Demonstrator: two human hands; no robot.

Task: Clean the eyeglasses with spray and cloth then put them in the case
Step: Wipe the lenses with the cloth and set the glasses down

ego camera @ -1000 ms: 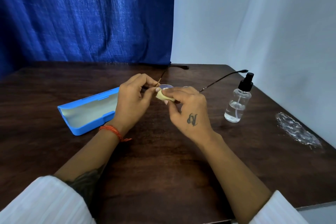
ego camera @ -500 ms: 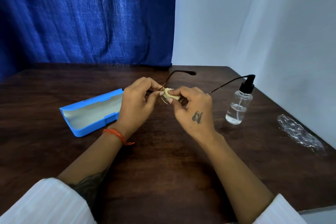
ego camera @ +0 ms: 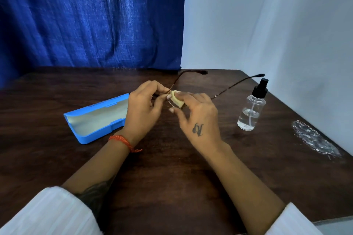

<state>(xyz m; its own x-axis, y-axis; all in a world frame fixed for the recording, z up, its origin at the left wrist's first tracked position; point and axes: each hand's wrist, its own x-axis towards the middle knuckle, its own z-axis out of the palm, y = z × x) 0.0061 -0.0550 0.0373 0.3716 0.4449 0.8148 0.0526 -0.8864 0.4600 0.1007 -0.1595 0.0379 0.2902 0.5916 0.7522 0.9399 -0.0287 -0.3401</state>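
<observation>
The right hand (ego camera: 198, 118) has slid its pinched pale yellow cloth (ego camera: 177, 99) across a lens of the thin brown wire-framed eyeglasses (ego camera: 227, 89), gripped above the table by the left hand (ego camera: 143, 108), so wiping continues, the open blue case (ego camera: 95, 118) waiting.

The place looks like a makeshift recording corner set up indoors, not a lived-in room. A dark wooden table (ego camera: 172, 168) is pushed into a corner, with a deep blue curtain (ego camera: 91, 17) hung straight behind it as a backdrop and a plain pale wall (ego camera: 267, 25) on the right. Only a few props stand on the wood: a blue case (ego camera: 95, 120) lying open, a small spray bottle (ego camera: 251, 112), and a crumpled clear plastic wrapper (ego camera: 315, 139).
</observation>
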